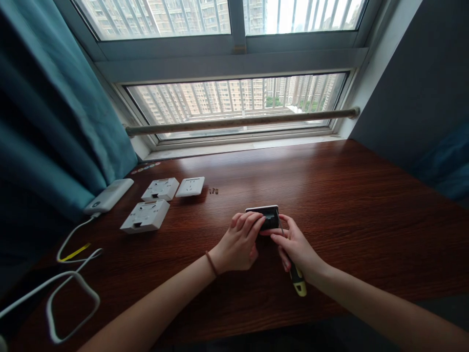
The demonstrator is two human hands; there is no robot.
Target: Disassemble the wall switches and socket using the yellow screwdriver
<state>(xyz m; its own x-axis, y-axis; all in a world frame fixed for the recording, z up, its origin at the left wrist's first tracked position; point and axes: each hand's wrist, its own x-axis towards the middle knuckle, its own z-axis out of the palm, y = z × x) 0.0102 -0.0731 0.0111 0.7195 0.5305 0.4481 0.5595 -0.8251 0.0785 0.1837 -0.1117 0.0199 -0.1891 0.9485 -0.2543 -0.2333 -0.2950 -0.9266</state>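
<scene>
My left hand [240,242] is closed on the left side of a wall socket [270,217], whose dark back faces me and whose white rim shows along the top. A screwdriver [298,281] with a black and yellow-green handle lies in my right hand [298,247]. Its thin shaft points up past the socket's right edge, where my right fingertips also touch. Whether the screwdriver's tip meets a screw is hidden. A brown band circles my left wrist.
Left of my hands lie a white socket panel [190,187], two white mounting boxes [146,216] and several small screws [213,191]. A white power strip [110,195] trails a white cable [75,274] with a yellow tie [76,252]. A window with a rail [242,122] borders the wooden table [366,220].
</scene>
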